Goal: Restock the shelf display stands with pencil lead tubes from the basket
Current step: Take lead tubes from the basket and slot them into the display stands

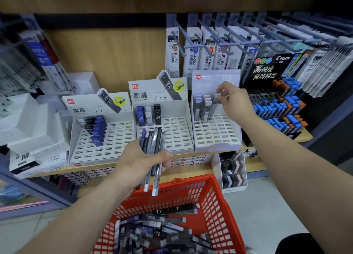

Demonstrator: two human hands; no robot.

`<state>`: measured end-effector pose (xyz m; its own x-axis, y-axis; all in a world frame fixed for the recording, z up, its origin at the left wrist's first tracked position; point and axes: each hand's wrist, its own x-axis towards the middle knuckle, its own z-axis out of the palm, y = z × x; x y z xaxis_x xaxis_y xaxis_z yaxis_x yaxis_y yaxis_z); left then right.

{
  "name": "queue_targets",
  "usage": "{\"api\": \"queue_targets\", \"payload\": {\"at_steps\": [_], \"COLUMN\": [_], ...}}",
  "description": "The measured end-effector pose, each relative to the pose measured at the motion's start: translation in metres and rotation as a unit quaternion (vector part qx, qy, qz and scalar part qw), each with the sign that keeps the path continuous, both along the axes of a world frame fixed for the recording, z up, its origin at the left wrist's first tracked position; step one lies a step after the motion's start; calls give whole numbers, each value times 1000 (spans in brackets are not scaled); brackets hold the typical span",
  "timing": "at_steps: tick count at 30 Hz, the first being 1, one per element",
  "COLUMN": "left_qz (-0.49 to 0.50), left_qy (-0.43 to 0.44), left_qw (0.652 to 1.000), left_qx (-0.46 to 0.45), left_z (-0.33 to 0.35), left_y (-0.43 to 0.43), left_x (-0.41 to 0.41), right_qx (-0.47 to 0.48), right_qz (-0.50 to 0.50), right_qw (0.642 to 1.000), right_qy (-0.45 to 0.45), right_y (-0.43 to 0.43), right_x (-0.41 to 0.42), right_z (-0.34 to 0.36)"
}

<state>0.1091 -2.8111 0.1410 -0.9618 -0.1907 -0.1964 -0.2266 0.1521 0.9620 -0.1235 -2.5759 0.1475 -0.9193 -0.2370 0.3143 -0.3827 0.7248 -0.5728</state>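
Pinching the cap of a grey tube (pixel 215 105) with the right hand (pixel 236 101), thumb and fingertips curled round it. Tube near upright, foot at a far-row slot of the right stand (pixel 216 139). Cannot tell whether fully seated. Just left of it in that stand: roughly four pale tubes (pixel 202 108) in two stacks, blurred, count unsure.

Gripping a bundle (pixel 153 152) in the left hand (pixel 139 164), fingers wrapped, thumb across. About six tubes there, mixed blue, grey and black, held just near of the middle stand (pixel 172 133).

In the middle stand: three tubes in the far row, one blue, one grey, one black. Every other slot open.

In the left stand (pixel 103 141): one column of blue and black tubes running far to near, about seven, blurred.

Three white stands in all, side by side on the shelf (pixel 303 136).

Nearest: one red basket (pixel 193 185) with a loose heap of tubes (pixel 158 229), dozens, too jumbled to count.

Progress, as a judgement: early. Few slots filled in any stand, most left open. Bundle and heap not yet placed.
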Motion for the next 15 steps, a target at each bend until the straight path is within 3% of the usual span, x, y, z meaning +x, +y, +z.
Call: {"api": "queue_targets", "payload": {"at_steps": [7, 15], "left_qz": [14, 30], "left_qy": [-9, -17], "left_qw": [1000, 999], "left_qx": [14, 27], "left_z": [1, 6], "left_y": [-1, -4], "left_x": [0, 6], "right_qx": [-22, 49], "right_qz": [-10, -11], "right_qw": [999, 999], "right_qy": [33, 7], "right_y": [-1, -2], "right_x": [4, 20], "right_z": [-10, -9]}}
